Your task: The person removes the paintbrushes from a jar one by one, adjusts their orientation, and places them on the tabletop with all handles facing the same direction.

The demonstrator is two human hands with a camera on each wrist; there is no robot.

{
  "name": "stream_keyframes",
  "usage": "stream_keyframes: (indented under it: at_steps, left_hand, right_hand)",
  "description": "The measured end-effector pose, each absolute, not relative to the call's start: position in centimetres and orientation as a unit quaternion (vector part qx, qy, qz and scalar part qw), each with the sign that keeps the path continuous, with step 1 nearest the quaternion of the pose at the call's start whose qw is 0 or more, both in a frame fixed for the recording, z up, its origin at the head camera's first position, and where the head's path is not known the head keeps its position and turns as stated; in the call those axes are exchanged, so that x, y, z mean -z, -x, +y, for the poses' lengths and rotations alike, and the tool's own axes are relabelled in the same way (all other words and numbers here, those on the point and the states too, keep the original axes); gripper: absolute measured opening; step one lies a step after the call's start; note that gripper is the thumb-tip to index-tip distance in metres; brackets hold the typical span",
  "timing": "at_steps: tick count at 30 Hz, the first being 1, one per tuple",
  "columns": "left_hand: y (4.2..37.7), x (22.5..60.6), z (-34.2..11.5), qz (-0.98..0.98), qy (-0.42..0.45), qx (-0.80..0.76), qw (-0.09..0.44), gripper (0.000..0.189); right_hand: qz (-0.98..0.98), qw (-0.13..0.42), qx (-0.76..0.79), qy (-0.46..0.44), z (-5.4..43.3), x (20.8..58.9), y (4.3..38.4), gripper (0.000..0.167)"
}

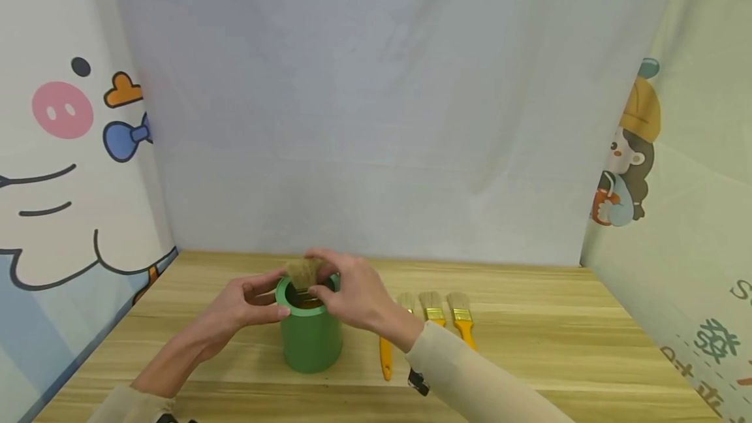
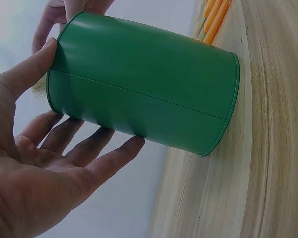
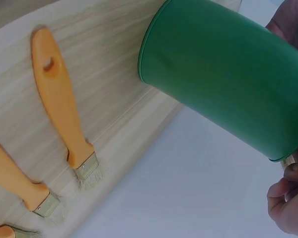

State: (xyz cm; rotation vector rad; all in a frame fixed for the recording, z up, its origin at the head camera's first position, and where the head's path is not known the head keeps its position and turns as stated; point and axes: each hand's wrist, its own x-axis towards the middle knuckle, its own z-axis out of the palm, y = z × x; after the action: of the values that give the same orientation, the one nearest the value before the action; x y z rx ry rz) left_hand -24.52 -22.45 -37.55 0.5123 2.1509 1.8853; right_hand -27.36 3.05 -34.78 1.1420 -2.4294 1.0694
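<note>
A green cylindrical can (image 1: 311,341) stands upright on the wooden table. My left hand (image 1: 237,305) holds it near the rim; in the left wrist view its thumb and fingers (image 2: 102,144) lie against opposite sides of the can (image 2: 144,84). Over the can's mouth, my right hand (image 1: 361,292) pinches a paintbrush (image 1: 302,273) with pale bristles pointing up. The lower part of this brush is hidden inside the can. From the right wrist view, the right hand (image 3: 294,201) shows at the rim, with a bit of bristle by its fingertips.
Three orange-handled paintbrushes lie side by side right of the can: a near one (image 3: 59,99), a middle one (image 3: 15,173) and a far one (image 1: 461,312). A pale cloth (image 1: 376,116) hangs behind the table (image 1: 546,344), with printed cloths (image 1: 59,214) on both sides.
</note>
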Motion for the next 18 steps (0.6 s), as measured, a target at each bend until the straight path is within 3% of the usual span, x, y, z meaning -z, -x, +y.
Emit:
stream_keyframes:
  at_steps: [18]
  left_hand:
    - [24.6,37.7,-22.4,0.739,-0.182,-0.637,0.118,0.081]
  right_hand:
    - [-0.743,0.200,-0.453,-0.451,4.9,30.9,27.7,0.048]
